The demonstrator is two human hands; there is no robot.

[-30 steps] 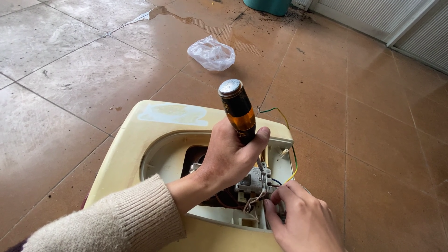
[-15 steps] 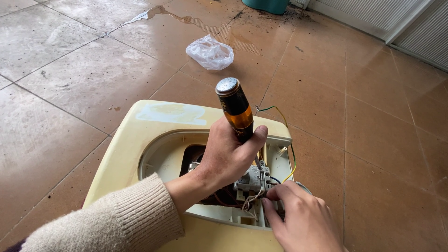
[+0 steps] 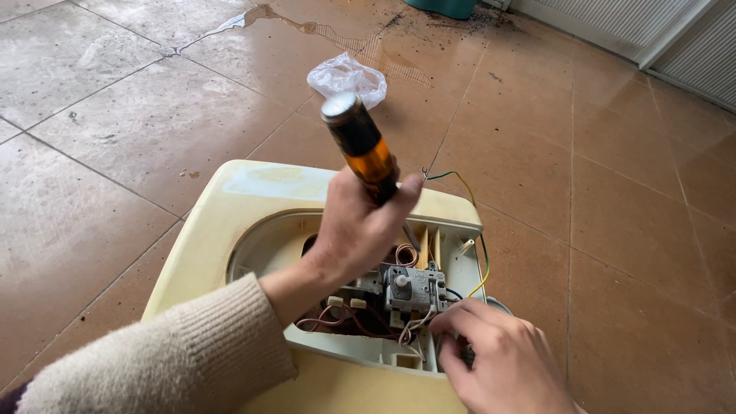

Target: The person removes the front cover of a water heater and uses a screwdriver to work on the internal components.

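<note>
My left hand [image 3: 356, 238] has its fingers closed around one amber-and-black plastic-handled screwdriver [image 3: 362, 144], its tip down in the open cavity of one cream plastic appliance housing [image 3: 253, 188] on the tiled floor. My right hand [image 3: 498, 356] pinches the white wires beside one grey terminal block [image 3: 414, 290]; steadying these keeps the blade seated squarely.

Left hand [image 3: 356, 234] grips an amber-handled screwdriver [image 3: 360, 146] over the cream housing [image 3: 230, 207]; right hand [image 3: 498, 360] pinches wires [image 3: 414, 322].
</note>
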